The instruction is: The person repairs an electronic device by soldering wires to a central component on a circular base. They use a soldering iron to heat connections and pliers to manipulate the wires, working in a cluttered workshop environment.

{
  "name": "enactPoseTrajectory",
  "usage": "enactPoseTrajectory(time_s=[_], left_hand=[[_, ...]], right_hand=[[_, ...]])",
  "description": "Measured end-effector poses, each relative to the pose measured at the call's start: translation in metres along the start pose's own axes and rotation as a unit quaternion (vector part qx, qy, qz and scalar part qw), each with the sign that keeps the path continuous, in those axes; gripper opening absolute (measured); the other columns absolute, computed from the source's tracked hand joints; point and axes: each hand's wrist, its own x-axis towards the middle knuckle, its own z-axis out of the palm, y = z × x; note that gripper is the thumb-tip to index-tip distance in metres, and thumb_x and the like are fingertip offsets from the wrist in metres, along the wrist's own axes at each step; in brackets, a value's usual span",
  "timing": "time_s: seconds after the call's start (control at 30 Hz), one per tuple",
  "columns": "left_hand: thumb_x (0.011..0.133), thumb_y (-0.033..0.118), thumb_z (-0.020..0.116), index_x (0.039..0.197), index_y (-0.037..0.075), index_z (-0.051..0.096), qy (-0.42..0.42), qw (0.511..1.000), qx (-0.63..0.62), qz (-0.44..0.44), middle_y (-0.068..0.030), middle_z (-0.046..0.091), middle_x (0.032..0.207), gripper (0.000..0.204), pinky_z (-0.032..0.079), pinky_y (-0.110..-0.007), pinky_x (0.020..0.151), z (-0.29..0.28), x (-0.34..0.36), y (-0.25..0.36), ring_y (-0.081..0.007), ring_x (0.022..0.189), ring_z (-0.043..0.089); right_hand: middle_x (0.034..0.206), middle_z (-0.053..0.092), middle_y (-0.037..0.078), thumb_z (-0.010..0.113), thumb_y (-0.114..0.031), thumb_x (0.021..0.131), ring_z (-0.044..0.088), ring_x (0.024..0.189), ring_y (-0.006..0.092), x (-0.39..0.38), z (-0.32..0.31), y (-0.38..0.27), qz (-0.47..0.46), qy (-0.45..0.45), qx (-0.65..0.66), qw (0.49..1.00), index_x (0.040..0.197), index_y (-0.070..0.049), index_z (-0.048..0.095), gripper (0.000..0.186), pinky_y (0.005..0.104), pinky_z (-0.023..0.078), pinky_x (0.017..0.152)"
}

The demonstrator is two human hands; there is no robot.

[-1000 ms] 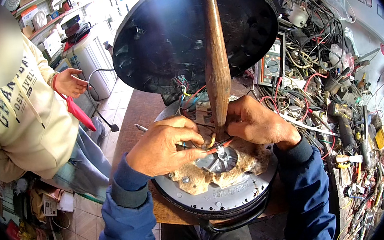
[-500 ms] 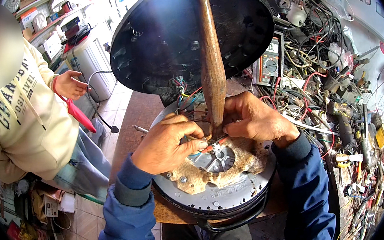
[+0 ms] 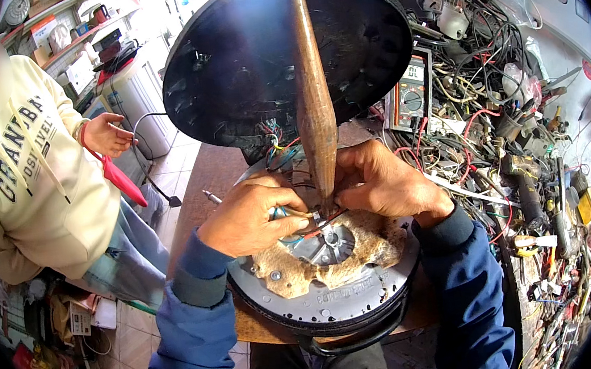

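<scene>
A round metal appliance base (image 3: 339, 312) lies on the table in front of me. A mottled tan insulating pad (image 3: 283, 272) covers its middle, with an opening over a ribbed metal part (image 3: 331, 244). Its black round lid (image 3: 238, 67) is raised behind. A brown wooden stick (image 3: 314, 102) stands upright, its lower end between my hands. My left hand (image 3: 259, 214) pinches thumb and forefinger beside thin wires and a red-sleeved lead (image 3: 313, 233). At the stick's foot my right hand (image 3: 383, 182) has curled fingers; what they grip is hidden. Coloured wires (image 3: 280, 142) hang below the lid.
A multimeter (image 3: 410, 91) with red leads stands to the right. Beyond it spreads a heap of cables (image 3: 471, 62), tools and small parts. A person in a cream hoodie (image 3: 34, 192) stands at left, a hand (image 3: 109, 135) near a hanging black cord (image 3: 153, 186).
The appliance, stick and lid appear slightly further left in view. My hands stay close together at the stick's foot, their fingers shifted slightly. The person at left has moved slightly.
</scene>
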Motion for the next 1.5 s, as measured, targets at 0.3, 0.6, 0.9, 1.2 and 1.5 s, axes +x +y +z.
enactPoseTrajectory(time_s=[0.3, 0.6, 0.9, 1.2, 1.5], left_hand=[[0.090, 0.015, 0.081, 0.102, -0.001, 0.073, 0.031, 0.997, 0.065, -0.013, -0.0155, 0.067, 0.094, 0.021, 0.055, -0.042, 0.073, 0.005, -0.003, 0.004, -0.0314, 0.082, 0.068], [0.086, 0.017, 0.078, 0.107, -0.002, 0.074, 0.036, 0.993, 0.105, 0.027, -0.0184, 0.067, 0.105, 0.028, 0.054, -0.046, 0.094, 0.003, 0.004, 0.007, -0.0386, 0.105, 0.067], [0.082, 0.019, 0.082, 0.100, 0.000, 0.074, -0.055, 0.995, 0.081, -0.016, -0.0181, 0.069, 0.111, 0.028, 0.054, -0.047, 0.093, -0.005, 0.022, 0.003, -0.0389, 0.105, 0.067], [0.083, 0.016, 0.084, 0.091, -0.001, 0.074, 0.043, 0.996, 0.072, -0.006, -0.0209, 0.070, 0.111, 0.022, 0.055, -0.044, 0.091, 0.002, 0.008, 0.003, -0.0380, 0.106, 0.069], [0.085, 0.014, 0.080, 0.090, 0.000, 0.077, 0.073, 0.997, 0.027, -0.013, -0.0189, 0.073, 0.104, 0.015, 0.057, -0.045, 0.088, -0.010, 0.005, -0.017, -0.0381, 0.096, 0.072]], right_hand=[[0.102, 0.080, 0.011, 0.065, 0.011, 0.083, 0.072, 0.093, 0.0142, 0.006, 0.003, 0.016, 0.014, 0.031, 0.094, 0.995, 0.114, 0.007, 0.075, 0.033, 0.0299, 0.057, 0.082], [0.101, 0.081, 0.015, 0.071, 0.002, 0.084, 0.075, 0.094, 0.0190, 0.007, 0.011, 0.016, 0.018, 0.069, -0.072, 0.995, 0.116, 0.004, 0.076, 0.033, 0.0366, 0.059, 0.085], [0.106, 0.081, 0.015, 0.073, 0.002, 0.087, 0.075, 0.097, 0.0196, 0.009, 0.010, 0.025, 0.004, 0.066, 0.033, 0.997, 0.117, 0.007, 0.075, 0.030, 0.0363, 0.060, 0.087], [0.111, 0.080, 0.015, 0.066, 0.009, 0.092, 0.075, 0.100, 0.0209, 0.018, 0.018, 0.031, -0.052, 0.187, -0.041, 0.980, 0.119, 0.009, 0.072, 0.028, 0.0344, 0.060, 0.089], [0.091, 0.076, 0.008, 0.070, 0.007, 0.092, 0.071, 0.077, 0.0134, 0.062, -0.011, 0.010, -0.084, 0.099, 0.023, 0.991, 0.105, 0.004, 0.074, 0.015, 0.0309, 0.057, 0.062]])
